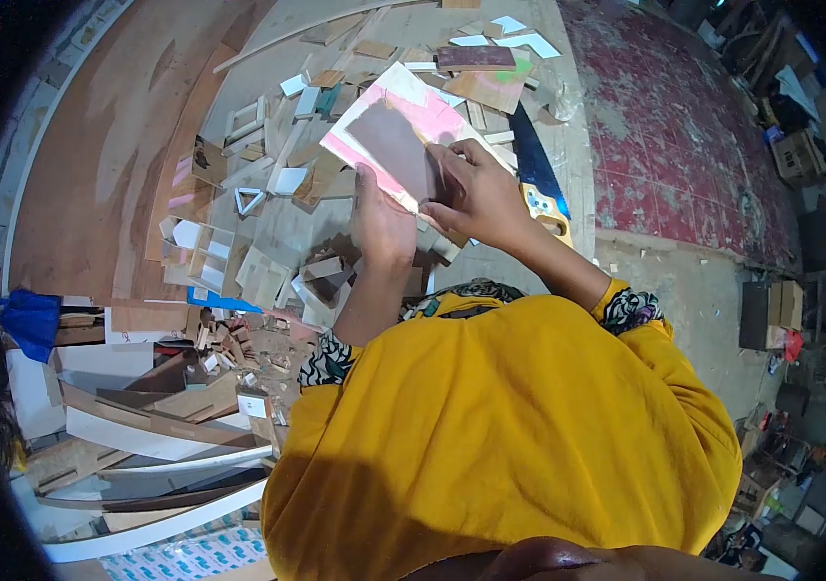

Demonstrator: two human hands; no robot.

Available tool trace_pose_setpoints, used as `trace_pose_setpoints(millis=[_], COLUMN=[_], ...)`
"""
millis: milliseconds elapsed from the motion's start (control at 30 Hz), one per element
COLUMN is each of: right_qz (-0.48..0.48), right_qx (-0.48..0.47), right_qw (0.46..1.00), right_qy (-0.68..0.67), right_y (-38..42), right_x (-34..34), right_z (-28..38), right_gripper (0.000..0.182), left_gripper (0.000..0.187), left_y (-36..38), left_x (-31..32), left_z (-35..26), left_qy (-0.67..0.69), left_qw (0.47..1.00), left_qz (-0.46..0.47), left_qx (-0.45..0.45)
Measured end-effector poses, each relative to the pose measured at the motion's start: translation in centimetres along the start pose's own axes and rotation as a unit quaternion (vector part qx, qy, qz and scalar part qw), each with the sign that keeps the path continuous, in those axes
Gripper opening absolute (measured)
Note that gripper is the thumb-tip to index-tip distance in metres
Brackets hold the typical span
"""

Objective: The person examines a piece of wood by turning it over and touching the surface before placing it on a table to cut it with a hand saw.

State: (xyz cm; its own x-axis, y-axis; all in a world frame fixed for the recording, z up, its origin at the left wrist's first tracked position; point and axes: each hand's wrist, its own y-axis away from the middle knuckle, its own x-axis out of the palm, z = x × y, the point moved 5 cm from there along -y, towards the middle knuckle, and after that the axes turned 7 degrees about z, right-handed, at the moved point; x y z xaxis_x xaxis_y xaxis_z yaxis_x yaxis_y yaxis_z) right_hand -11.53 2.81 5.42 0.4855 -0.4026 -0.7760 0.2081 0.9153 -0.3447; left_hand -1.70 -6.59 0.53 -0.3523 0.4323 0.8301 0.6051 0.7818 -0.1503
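A pink and cream board (392,89) is held up, tilted, over the littered worktable. My left hand (384,221) grips its lower left edge, thumb along the face. My right hand (476,192) lies at its lower right, fingers curled and pressing a brownish-grey sheet (389,145) against the board's face. The sheet covers the middle of the board. To the right of the board, a handsaw (535,160) with a dark blue blade and a pale yellow handle lies on the table, close to my right forearm.
Small wood offcuts and white pieces (289,180) lie around the worktable (268,58). Large brown sheets (93,145) are at the left. Boards and strips (142,431) are piled at lower left. Red flooring (665,145) and cardboard boxes (798,155) are at the right.
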Motion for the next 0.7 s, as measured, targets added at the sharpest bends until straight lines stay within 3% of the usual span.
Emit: trace_pose_setpoints(millis=[700], right_qz=[-0.004], right_qx=[-0.014], right_qw=[0.999], right_qy=[-0.036], right_y=[-0.1], right_x=[0.2], right_z=[0.5], right_gripper=[0.066], left_gripper=[0.044], left_y=[0.3], left_x=[0.5], left_z=[0.1], left_qy=[-0.021], left_qw=[1.0], left_qz=[0.006], left_qx=[-0.001])
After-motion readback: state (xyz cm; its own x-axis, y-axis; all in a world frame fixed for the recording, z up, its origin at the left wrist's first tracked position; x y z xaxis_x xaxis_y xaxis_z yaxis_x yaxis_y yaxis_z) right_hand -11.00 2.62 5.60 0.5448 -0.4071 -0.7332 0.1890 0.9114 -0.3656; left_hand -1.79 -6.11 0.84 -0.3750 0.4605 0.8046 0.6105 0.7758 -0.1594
